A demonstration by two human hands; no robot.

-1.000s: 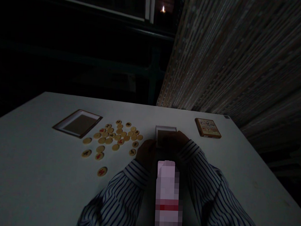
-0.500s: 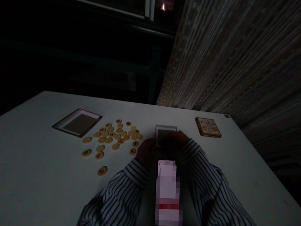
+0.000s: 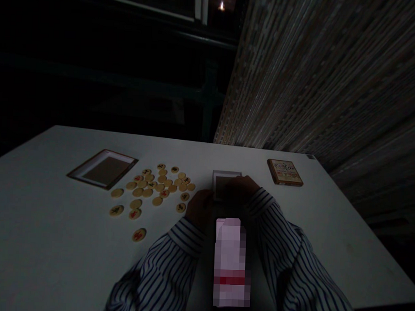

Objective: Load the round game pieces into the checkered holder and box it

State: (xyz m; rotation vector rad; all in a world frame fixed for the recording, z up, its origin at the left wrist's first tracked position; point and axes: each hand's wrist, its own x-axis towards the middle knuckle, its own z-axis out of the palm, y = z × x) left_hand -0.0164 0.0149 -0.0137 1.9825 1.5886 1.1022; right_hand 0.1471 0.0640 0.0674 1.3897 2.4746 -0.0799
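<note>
Straight ahead of me is a small open box (image 3: 222,185) with a pale rim and a darker bottom. My left hand (image 3: 199,208) is at its near left corner, fingers curled against the edge. Over the box's right side lies my right hand (image 3: 244,189), also curled, covering part of the inside; its fingertips are lost in shadow. Both hands appear to grip the box. Round wooden Chinese chess pieces (image 3: 159,187) are scattered left of my hands, some showing red or dark characters. A lit phone (image 3: 229,256), its screen pixelated, is between my forearms.
At the left of the white table (image 3: 72,232) is a larger shallow open tray (image 3: 106,168) with a brown rim. A flat box with a printed cover (image 3: 285,172) sits at the far right. A string curtain (image 3: 281,72) hangs behind the table's right side.
The view has shifted slightly, so everything appears a little further left. Both hands stay at the small open box, and the pieces keep their places.
</note>
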